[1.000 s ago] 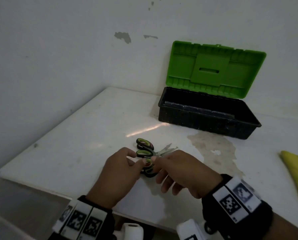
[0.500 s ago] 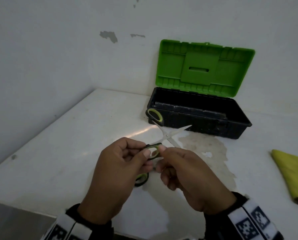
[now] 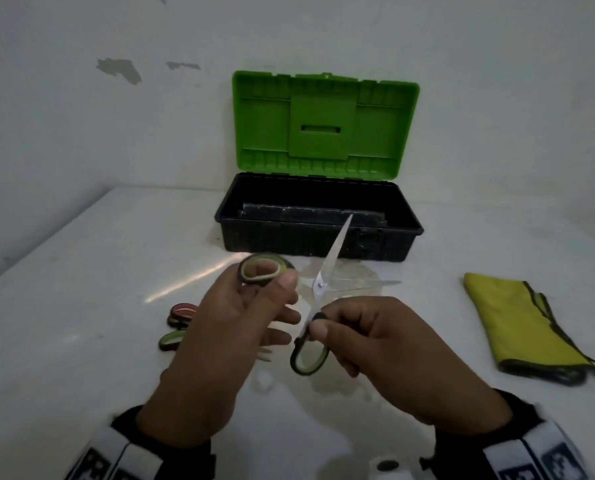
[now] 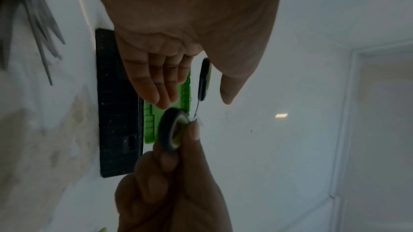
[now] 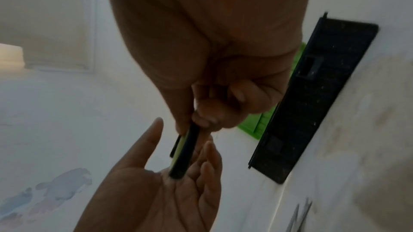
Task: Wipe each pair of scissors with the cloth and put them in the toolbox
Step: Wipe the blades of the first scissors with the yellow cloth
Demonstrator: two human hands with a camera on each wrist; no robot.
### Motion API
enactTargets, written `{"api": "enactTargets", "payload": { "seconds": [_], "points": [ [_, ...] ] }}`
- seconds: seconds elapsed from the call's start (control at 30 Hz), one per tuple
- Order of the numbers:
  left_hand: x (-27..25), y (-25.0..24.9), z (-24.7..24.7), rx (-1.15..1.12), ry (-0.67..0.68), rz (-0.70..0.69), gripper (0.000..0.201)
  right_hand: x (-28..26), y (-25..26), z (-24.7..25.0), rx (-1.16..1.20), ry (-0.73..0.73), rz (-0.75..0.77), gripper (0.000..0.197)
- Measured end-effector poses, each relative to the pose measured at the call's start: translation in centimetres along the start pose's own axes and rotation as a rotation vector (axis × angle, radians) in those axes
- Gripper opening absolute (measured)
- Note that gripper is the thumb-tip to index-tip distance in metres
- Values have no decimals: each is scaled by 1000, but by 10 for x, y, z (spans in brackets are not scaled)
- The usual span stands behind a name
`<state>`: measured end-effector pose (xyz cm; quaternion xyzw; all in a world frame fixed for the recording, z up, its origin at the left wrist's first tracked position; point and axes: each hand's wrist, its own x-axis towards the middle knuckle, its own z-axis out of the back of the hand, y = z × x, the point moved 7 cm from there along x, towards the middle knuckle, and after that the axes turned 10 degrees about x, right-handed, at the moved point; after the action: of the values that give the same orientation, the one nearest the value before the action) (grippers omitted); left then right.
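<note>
A pair of scissors point(image 3: 318, 286) with black and green handles hangs in the air above the white table point(image 3: 81, 306), its blades spread wide. My left hand point(image 3: 275, 284) pinches the upper handle loop point(image 3: 263, 271) between thumb and fingers. My right hand point(image 3: 320, 329) pinches the lower handle loop point(image 3: 308, 355), which shows as a black ring point(image 4: 172, 129) in the left wrist view and edge-on point(image 5: 185, 151) in the right wrist view. One blade points up over the toolbox point(image 3: 318, 244), the other points right. The yellow cloth point(image 3: 517, 327) lies folded at the right, untouched.
More scissors point(image 3: 176, 323) lie on the table left of my left hand, their blades point(image 4: 38, 23) bunched together. The black toolbox stands open at the back, its green lid point(image 3: 323, 126) leaning on the wall. A stain marks the table in front of it.
The scissors have come up off the pile and their blades have swung wide apart. My left hand now holds the upper loop, and my right hand holds the lower one.
</note>
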<state>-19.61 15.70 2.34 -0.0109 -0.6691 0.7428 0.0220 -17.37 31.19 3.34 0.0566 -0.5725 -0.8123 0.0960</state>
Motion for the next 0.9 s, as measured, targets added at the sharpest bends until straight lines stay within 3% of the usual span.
{"api": "enactTargets", "payload": {
  "seconds": [0.13, 0.27, 0.4, 0.63, 0.7, 0.8, 0.9],
  "points": [
    [7, -2, -24, -61, 53, 37, 40, -12, -8, 23, -10, 73, -32, 25],
    [7, 8, -51, -143, 152, 124, 20, -21, -18, 51, 23, -20, -11, 22],
    [6, 13, -72, -82, 228, 167, 19, -29, -29, 69, 15, -57, -10, 22],
    [4, 16, -100, 116, 432, 186, 9, -42, -46, 86, -117, 54, -49, 24],
    [3, 16, -111, 175, 436, 162, 17, -47, -47, 93, -113, 40, -47, 25],
    [3, 18, -122, 200, 372, 135, 21, -55, -55, 117, -84, -108, -86, 30],
    [4, 19, -126, 212, 317, 99, 25, -70, -74, 168, -243, -456, -131, 38]
  ]
}}
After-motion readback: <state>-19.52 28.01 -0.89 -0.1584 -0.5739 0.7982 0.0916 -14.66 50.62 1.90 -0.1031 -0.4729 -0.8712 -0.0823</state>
